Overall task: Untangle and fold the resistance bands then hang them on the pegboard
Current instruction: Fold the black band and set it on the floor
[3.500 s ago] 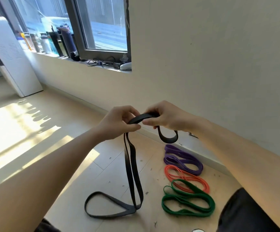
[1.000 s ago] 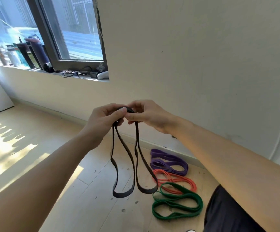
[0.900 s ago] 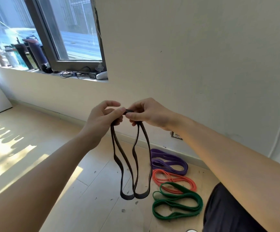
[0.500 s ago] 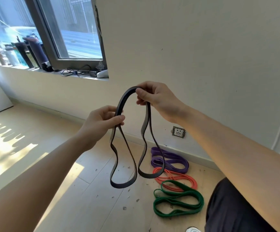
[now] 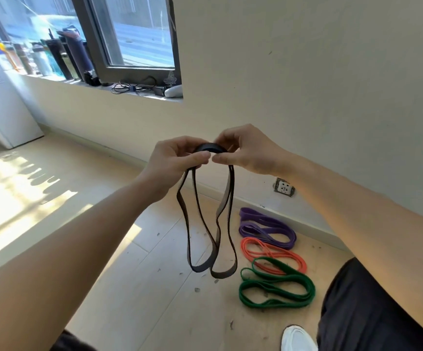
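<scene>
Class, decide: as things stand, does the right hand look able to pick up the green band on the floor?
Probably not yet. The right hand pinches the black band, shared with the left hand. The green band lies unobstructed on the floor, well below.

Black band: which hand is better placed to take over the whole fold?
Probably left: the left hand curls round the top of the band and two hanging strands; the right hand only pinches it.
</scene>
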`<state>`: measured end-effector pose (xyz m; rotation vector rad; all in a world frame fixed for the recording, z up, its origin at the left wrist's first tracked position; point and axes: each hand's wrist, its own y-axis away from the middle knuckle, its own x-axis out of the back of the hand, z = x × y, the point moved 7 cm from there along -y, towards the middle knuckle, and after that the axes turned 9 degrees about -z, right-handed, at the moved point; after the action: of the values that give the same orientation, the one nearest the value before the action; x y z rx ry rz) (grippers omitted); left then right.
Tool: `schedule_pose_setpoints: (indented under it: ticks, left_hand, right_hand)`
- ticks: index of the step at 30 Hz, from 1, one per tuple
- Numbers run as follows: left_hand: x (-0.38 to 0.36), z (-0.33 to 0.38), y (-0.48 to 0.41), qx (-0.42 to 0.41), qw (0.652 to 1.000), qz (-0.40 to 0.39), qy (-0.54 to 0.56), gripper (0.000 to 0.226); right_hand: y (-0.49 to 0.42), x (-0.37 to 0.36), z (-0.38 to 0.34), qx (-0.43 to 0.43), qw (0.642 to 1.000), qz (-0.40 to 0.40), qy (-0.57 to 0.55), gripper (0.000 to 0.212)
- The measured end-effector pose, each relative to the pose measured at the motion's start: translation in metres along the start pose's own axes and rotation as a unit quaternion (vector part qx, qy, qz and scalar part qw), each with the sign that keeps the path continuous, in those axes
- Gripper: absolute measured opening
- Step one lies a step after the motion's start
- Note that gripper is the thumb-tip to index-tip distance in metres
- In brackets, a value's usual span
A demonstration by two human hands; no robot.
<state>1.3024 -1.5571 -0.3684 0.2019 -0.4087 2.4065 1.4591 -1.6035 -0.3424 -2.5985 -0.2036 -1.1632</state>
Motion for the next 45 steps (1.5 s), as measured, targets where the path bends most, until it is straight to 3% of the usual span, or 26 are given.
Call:
schedule_pose_setpoints:
  ticks: [5,8,13,17,22,30,39,45]
  left_hand:
    - [0.004,0.001,0.002,-0.011,1.0,0.006,-0.007,0.021]
    - [0.013,0.0,0.003,-0.01,1.0,0.01,-0.014,0.024]
    - [0.012,-0.011,0.011,0.028,0.999,-0.028,-0.009,0.031]
    - [-0.003,-0.016,0.013,0.044,0.998,-0.053,0.0,0.026]
    - [-0.026,-0.019,0.014,0.061,0.995,-0.079,-0.013,0.04]
    - [-0.045,-0.022,0.01,0.069,0.996,-0.058,0.007,0.018]
    - [-0.05,-0.026,0.009,0.081,0.989,-0.121,-0.034,0.026]
    - [-0.047,-0.022,0.009,0.063,0.99,-0.122,-0.039,0.02]
  right_hand:
    - [-0.002,-0.009,0.005,-0.011,0.999,-0.021,0.032,0.021]
    - [-0.001,-0.006,0.004,0.003,1.0,-0.011,-0.01,0.021]
    - [0.006,0.009,-0.007,0.04,0.994,0.029,-0.098,0.039]
    - [0.004,0.008,-0.019,0.068,0.995,0.025,-0.075,0.027]
    - [0.007,0.02,-0.021,0.09,0.984,0.043,-0.144,0.026]
    - [0.018,0.039,-0.009,0.09,0.966,0.054,-0.235,0.024]
    - [0.028,0.058,0.016,0.041,0.915,0.11,-0.385,0.021]
    - [0.032,0.065,0.025,0.023,0.893,0.135,-0.428,0.02]
